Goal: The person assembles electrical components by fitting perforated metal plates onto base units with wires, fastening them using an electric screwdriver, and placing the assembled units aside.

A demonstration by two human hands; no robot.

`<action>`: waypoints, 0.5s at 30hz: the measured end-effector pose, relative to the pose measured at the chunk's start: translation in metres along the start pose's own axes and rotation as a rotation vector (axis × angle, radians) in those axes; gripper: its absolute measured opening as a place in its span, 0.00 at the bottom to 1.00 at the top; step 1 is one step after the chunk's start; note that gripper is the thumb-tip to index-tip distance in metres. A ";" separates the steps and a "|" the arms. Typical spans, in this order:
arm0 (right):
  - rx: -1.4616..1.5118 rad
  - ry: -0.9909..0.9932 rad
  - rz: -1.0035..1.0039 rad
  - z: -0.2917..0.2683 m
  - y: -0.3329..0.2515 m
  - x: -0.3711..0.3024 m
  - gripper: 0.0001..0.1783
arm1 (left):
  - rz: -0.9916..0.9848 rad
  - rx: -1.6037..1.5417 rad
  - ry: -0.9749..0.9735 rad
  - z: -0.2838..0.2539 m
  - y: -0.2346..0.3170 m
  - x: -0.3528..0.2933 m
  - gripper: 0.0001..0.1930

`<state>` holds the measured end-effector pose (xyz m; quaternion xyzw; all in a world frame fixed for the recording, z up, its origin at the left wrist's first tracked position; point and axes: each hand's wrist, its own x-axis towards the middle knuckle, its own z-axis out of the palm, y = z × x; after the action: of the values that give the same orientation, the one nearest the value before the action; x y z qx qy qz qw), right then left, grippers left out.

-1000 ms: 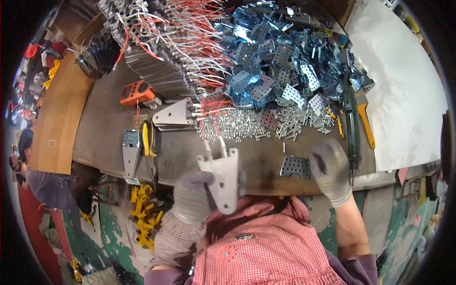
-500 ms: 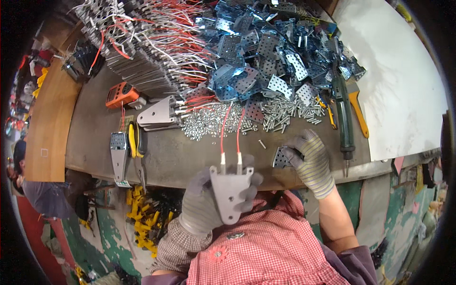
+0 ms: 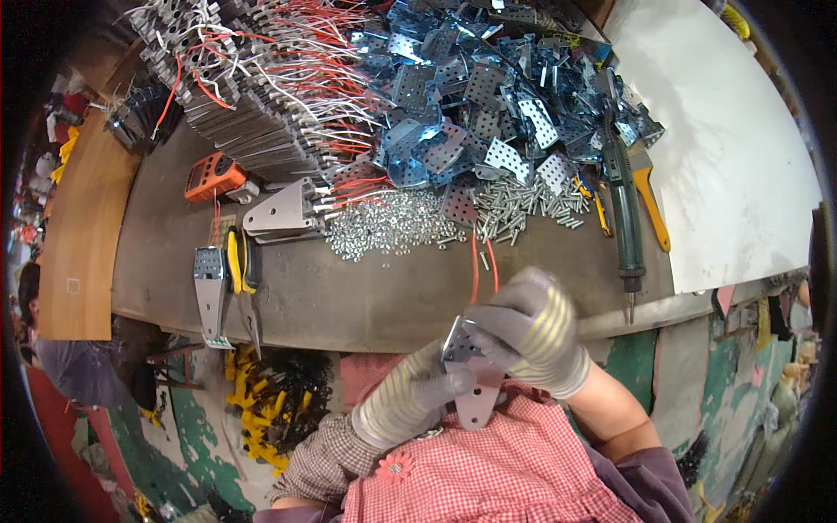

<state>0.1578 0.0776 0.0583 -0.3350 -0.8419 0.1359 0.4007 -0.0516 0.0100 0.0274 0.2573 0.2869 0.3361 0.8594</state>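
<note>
Over my lap, my left hand, in a striped grey glove, is closed round a grey triangular heating plate with holes in it. Two red wires run up from the plate's far end. A shiny perforated metal bracket lies against the wide end of this plate. My gloved right hand closes over that end and pinches the bracket, its fingertips partly hidden. The left thumb presses on the plate's face near the bracket's lower edge.
Small nuts, bolts and a heap of perforated brackets cover the far table. Stacked wired plates stand far left. Pliers, an orange meter and another bracketed plate lie left; an electric screwdriver and brush right.
My right hand has lifted the perforated bracket off the table and brought it left onto the plate. My left hand has shifted right with the plate, and its wires now lean closer together.
</note>
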 end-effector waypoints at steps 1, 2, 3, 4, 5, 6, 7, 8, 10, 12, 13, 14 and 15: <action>-0.019 -0.034 -0.025 0.002 0.002 0.000 0.08 | -0.001 -0.001 -0.005 0.003 0.002 -0.001 0.34; -0.023 -0.035 -0.024 -0.001 0.007 0.000 0.08 | -0.039 -0.079 0.059 0.007 0.007 -0.004 0.32; 0.102 -0.064 0.088 -0.006 0.016 0.001 0.09 | -0.072 -0.157 0.129 0.011 0.014 -0.007 0.30; 0.222 -0.091 0.203 -0.012 0.026 0.003 0.10 | -0.082 -0.136 0.140 0.014 0.019 -0.010 0.31; 0.223 -0.093 0.201 -0.014 0.042 0.009 0.10 | -0.080 -0.137 0.141 0.014 0.019 -0.011 0.31; -0.005 -0.085 0.113 -0.008 0.064 0.015 0.11 | -0.011 -0.145 0.210 0.012 0.017 -0.013 0.31; -0.241 -0.074 0.029 -0.004 0.083 0.018 0.11 | 0.052 -0.151 0.270 0.010 0.017 -0.014 0.31; -0.256 -0.066 0.038 -0.006 0.095 0.016 0.11 | 0.092 -0.115 0.269 0.012 0.019 -0.012 0.31; -0.454 -0.250 -0.129 0.000 0.107 0.019 0.16 | 0.157 -0.081 0.290 0.009 0.015 -0.012 0.30; -0.458 -0.320 -0.043 0.001 0.106 0.024 0.17 | 0.223 -0.052 0.316 0.007 0.015 -0.014 0.30; -0.462 -0.389 0.045 0.003 0.102 0.028 0.18 | 0.234 -0.049 0.306 0.006 0.017 -0.014 0.30; -0.459 -0.394 0.042 0.004 0.094 0.030 0.18 | 0.245 -0.046 0.295 0.005 0.018 -0.014 0.30; -0.337 -0.332 0.172 0.007 0.084 0.029 0.19 | 0.252 -0.052 0.303 0.003 0.017 -0.013 0.30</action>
<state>0.1775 0.1594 0.0295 -0.4406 -0.8753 0.0803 0.1825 -0.0643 0.0108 0.0445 0.2151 0.3698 0.4831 0.7639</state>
